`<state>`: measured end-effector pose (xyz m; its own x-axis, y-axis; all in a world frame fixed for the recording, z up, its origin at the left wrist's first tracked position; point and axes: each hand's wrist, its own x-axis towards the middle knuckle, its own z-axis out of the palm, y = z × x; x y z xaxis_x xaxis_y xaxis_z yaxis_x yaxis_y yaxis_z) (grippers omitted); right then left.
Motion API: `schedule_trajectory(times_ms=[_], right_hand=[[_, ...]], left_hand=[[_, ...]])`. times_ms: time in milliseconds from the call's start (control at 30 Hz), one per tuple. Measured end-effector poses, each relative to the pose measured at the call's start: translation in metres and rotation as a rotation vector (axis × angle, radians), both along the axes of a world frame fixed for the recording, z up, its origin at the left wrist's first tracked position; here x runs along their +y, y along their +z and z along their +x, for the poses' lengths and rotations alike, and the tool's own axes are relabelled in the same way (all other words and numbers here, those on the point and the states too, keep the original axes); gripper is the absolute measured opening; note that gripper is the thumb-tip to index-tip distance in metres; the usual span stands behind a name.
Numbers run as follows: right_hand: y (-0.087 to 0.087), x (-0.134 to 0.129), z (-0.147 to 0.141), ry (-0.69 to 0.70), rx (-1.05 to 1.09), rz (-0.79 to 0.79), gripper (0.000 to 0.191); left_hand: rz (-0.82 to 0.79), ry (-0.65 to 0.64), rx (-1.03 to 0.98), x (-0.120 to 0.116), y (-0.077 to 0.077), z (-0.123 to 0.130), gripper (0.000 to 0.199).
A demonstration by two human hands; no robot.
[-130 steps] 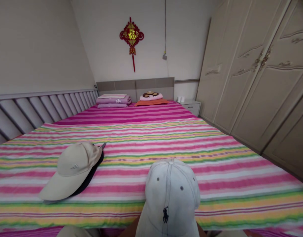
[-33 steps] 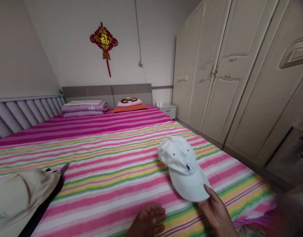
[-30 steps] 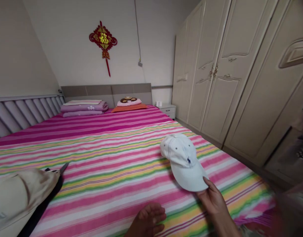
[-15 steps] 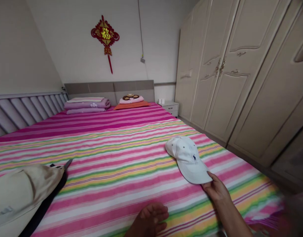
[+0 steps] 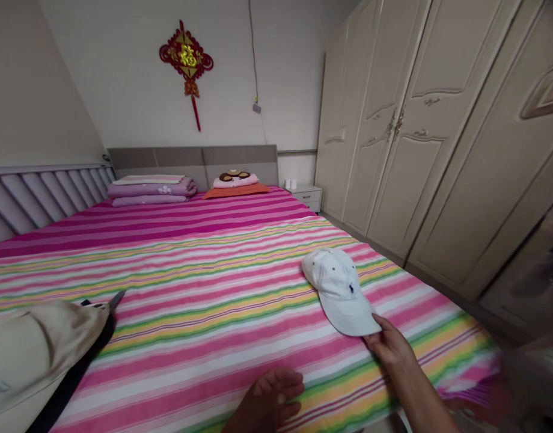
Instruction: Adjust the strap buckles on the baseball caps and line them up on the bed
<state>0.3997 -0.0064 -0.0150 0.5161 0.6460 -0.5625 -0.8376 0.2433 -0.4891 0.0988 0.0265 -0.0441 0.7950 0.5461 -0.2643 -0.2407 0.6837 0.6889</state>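
Note:
A white baseball cap (image 5: 335, 282) with a small dark logo rests on the striped bedspread (image 5: 204, 337), its brim toward me. My right hand (image 5: 391, 346) pinches the brim's edge between thumb and fingers. Lower down and to the left, my left hand (image 5: 274, 394) hovers over the bedspread with its fingers apart and slightly curled, holding nothing. At the left edge lies a beige cap (image 5: 33, 349) with a dark underside, partly cut off by the frame.
Folded purple bedding (image 5: 152, 189) and an orange pillow (image 5: 235, 191) sit by the grey headboard (image 5: 181, 157). A white nightstand (image 5: 307, 197) stands beyond the bed, and a tall cream wardrobe (image 5: 389, 138) lines the right side. A padded rail (image 5: 46, 195) runs along the left.
The view has shifted slightly, moving the room a little leftward in the picture. My right hand keeps its pinch on the white baseball cap's brim; my left hand stays free.

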Motion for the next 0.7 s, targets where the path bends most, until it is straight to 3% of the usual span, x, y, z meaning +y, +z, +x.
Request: schedule_trajectory(times_ms=[300, 533, 700], right_hand=[[0.003, -0.011, -0.013, 0.023, -0.068, -0.086, 0.013], [-0.002, -0.026, -0.043, 0.054, -0.188, -0.090, 0.015], [-0.008, -0.022, -0.045, 0.052, -0.243, -0.117, 0.012]], left_hand=[[0.014, -0.003, 0.013, 0.000, 0.001, 0.001, 0.028], [0.044, -0.012, -0.012, -0.001, 0.001, -0.001, 0.024], [0.073, -0.017, -0.048, -0.003, -0.003, -0.003, 0.023]])
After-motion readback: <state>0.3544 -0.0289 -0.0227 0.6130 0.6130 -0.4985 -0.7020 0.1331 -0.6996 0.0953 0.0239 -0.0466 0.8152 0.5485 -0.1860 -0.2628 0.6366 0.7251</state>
